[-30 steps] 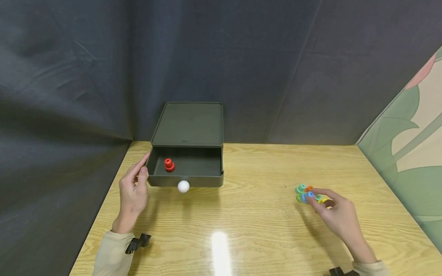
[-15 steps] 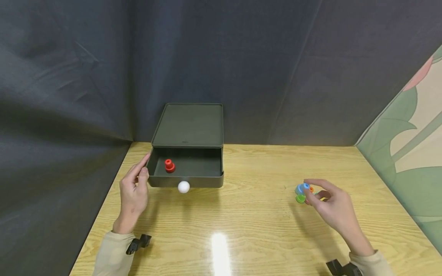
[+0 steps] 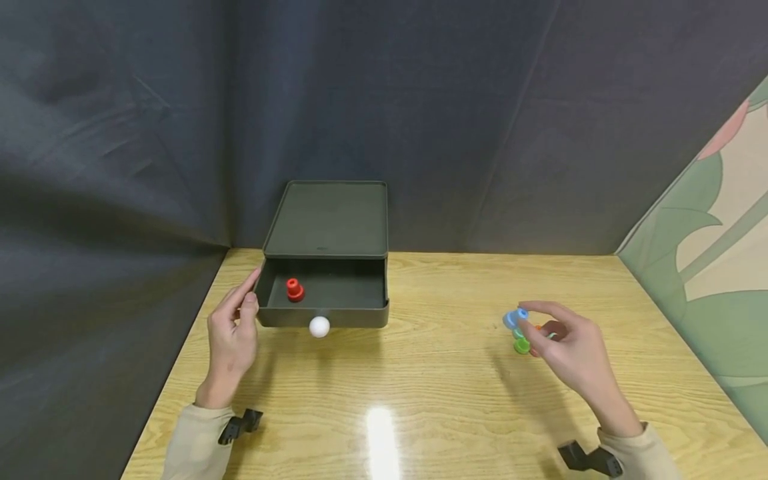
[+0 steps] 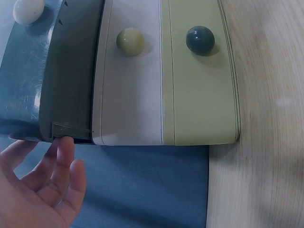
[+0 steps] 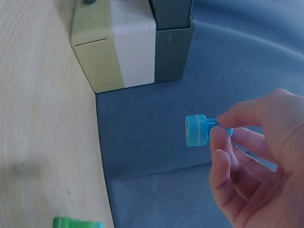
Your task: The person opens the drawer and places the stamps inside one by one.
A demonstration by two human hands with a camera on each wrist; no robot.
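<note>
The right hand (image 3: pixel 576 343) pinches a blue toy (image 3: pixel 510 319) by its thin end, up over the table (image 3: pixel 432 373) near a green toy (image 3: pixel 522 346). The left hand (image 3: pixel 231 333), its fingers (image 4: pixel 65 159) loose, touches the side of the pulled-out dark drawer (image 3: pixel 360 318), where a red toy (image 3: pixel 295 292) sits.

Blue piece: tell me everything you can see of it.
The blue piece looks like smooth plastic: a wide round base ringed by a pale line, and a narrower stem with what looks like a hole in its end. The right hand pinches the stem, holding it base down, clear of the table.
</note>
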